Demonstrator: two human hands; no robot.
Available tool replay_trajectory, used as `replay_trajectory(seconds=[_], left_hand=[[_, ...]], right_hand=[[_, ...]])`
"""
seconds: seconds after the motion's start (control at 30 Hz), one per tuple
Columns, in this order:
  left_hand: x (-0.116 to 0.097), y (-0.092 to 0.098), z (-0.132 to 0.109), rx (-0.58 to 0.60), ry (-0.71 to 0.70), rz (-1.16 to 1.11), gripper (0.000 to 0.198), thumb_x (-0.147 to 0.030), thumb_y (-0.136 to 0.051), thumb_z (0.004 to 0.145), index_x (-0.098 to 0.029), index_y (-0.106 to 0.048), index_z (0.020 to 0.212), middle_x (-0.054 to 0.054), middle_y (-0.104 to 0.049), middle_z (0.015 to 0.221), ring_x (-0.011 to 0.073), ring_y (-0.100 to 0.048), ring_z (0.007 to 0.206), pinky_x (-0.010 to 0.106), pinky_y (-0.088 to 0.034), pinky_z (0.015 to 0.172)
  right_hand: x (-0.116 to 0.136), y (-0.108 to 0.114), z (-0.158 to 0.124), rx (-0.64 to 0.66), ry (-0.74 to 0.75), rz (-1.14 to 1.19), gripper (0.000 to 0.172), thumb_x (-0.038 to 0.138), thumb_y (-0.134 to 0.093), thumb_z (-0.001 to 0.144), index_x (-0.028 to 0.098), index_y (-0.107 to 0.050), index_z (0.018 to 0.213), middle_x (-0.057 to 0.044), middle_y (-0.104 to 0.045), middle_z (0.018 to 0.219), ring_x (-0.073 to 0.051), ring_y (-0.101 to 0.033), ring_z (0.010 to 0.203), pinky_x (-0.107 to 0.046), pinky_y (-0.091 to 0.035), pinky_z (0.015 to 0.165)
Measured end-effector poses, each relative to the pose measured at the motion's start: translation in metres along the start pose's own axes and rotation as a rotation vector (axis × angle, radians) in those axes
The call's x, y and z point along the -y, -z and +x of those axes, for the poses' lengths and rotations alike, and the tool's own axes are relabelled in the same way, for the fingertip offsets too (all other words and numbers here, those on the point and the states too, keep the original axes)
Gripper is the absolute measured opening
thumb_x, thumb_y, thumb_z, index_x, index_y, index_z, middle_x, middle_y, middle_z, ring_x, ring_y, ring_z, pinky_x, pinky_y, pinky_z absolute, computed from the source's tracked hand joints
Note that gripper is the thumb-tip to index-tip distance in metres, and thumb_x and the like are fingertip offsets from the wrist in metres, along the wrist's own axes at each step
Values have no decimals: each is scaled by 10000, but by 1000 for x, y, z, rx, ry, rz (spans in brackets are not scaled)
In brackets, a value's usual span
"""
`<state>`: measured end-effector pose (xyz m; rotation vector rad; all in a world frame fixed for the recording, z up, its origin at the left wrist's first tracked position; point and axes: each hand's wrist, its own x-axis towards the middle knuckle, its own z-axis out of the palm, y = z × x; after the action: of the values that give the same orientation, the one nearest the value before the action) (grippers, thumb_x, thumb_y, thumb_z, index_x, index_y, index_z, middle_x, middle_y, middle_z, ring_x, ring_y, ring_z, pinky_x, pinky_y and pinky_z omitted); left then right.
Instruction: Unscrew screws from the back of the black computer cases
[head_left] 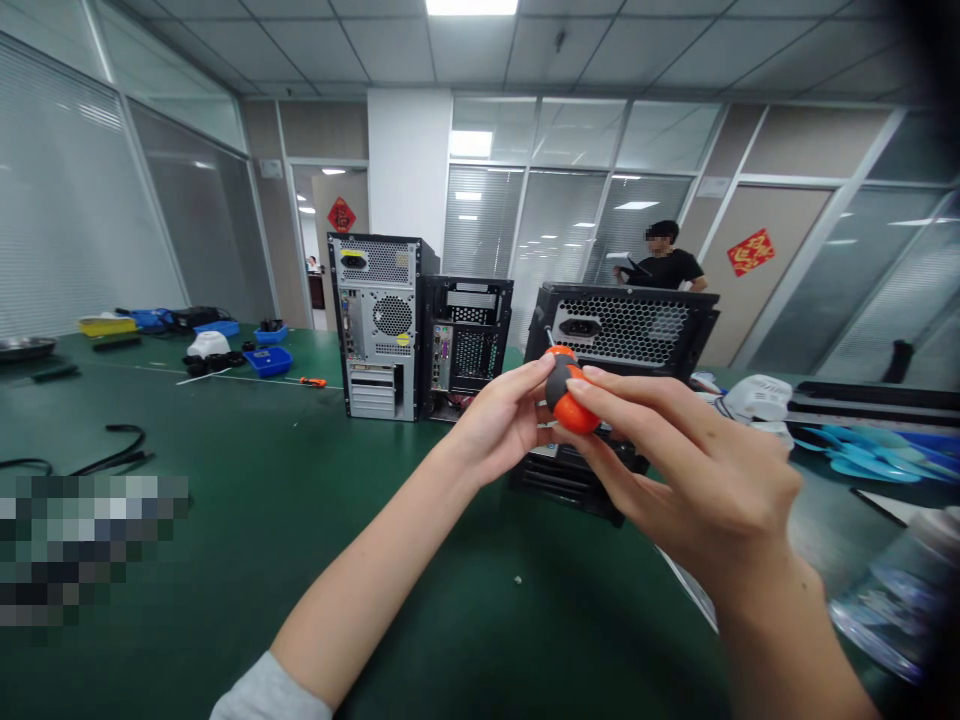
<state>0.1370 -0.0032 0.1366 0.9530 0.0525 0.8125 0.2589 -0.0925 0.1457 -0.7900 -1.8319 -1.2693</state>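
An orange and grey screwdriver (574, 405) is held before the back of a black computer case (630, 480). Its thin shaft points away from me, up at the top left corner of the power supply (637, 330); whether the tip touches a screw there I cannot tell. My right hand (694, 470) grips the handle's rear end between thumb and fingers. Around the front of the handle, my left hand (506, 420) is closed, its thumb near the shaft. Both hands hide the middle of the case.
Two more computer cases, one tall and grey (379, 330) and one black (469, 340), stand left on the green table (360, 560). A plastic bottle (900, 600) is at the right edge. Blue trays (268, 361) and another screwdriver (313, 382) lie far left. A person (664, 265) stands behind.
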Motion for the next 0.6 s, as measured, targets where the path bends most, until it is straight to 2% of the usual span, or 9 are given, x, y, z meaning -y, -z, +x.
replay_trajectory(seconds=[0.2,0.4,0.6], left_hand=[[-1,4,0,20,-16,-1,225,-216,-455,914,-124,-654,968,32,-648,786,95,-608,635,219,-480,633],[-4,6,-2,38,-11,13,230,-200,-455,906,-122,-643,1015,53,-668,861,92,-609,646,216,-480,626],[-4,3,-3,23,4,8,226,-182,-437,910,-115,-637,994,50,-663,828,91,-606,630,209,-469,588]], right_hand=[[1,0,2,2,-8,-12,324,73,-718,733,89,-629,1043,-134,-713,958,-145,-658,673,-258,-487,559],[2,-1,5,-22,-24,-32,274,78,-721,730,88,-626,987,-118,-705,892,-123,-640,645,-230,-450,523],[4,0,5,-20,-29,-42,244,96,-725,730,116,-590,932,-75,-689,820,-96,-575,560,-228,-415,474]])
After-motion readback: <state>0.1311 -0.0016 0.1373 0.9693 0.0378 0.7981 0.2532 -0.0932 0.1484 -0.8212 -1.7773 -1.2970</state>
